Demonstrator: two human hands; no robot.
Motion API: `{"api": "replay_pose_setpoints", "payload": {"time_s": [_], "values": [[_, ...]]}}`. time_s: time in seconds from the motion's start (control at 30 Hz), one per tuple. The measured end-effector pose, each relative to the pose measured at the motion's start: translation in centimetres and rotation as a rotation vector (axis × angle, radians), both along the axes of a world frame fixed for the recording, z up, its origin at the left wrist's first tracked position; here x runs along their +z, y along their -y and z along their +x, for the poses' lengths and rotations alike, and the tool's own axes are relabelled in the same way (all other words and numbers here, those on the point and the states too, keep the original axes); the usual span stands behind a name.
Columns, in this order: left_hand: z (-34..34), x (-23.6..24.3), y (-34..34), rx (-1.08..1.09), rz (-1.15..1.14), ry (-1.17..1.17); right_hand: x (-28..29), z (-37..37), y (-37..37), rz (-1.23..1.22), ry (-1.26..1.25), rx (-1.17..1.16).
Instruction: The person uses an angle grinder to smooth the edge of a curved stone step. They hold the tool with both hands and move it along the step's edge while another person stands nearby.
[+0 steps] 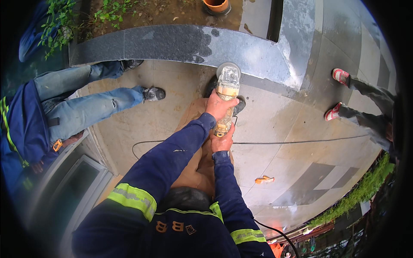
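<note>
I hold a dusty, pale angle grinder [228,81] upright in the middle of the view. My left hand [218,106] is closed round its body below the head, and my right hand [223,138] grips its lower rear end. The grinder's disc [229,66] is at the front edge of the dark grey stone ledge [163,45]; whether it touches the stone I cannot tell. My shoes show partly behind the tool, below the ledge.
Two co-workers' legs stand at left [94,109] and right [359,118]. A black cord [301,141] crosses the tiled floor [275,107], with an orange-and-white glove [264,179] on it. Behind the ledge are a planter with greenery [60,30], an orange pipe [215,5] and water.
</note>
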State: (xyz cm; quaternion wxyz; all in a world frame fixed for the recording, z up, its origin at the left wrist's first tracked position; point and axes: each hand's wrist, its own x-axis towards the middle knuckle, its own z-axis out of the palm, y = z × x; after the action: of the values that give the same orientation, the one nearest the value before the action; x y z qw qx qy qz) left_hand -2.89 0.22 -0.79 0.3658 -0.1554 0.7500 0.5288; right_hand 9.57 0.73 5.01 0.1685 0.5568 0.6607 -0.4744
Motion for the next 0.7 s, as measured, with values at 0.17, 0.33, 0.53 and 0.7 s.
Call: {"api": "replay_pose_setpoints", "payload": {"time_s": [0.17,0.33,0.53,0.7], "values": [[-0.7,1.3,0.0,0.032,0.059,0.058,-1.1,0.7,0.3,0.031,-0.068,0.033],[-0.3,0.4,-0.9,-0.018,0.038,0.002,-0.3,-0.1,-0.3,-0.007,0.006,-0.039],[0.3,1.8,-0.8,0.091,0.109,0.108,-0.6,1.9,-0.1,0.019,-0.077,-0.008],[0.2,0.9,-3.7,-0.036,-0.032,0.0,-0.6,0.9,-3.2,-0.043,-0.021,-0.071]]}}
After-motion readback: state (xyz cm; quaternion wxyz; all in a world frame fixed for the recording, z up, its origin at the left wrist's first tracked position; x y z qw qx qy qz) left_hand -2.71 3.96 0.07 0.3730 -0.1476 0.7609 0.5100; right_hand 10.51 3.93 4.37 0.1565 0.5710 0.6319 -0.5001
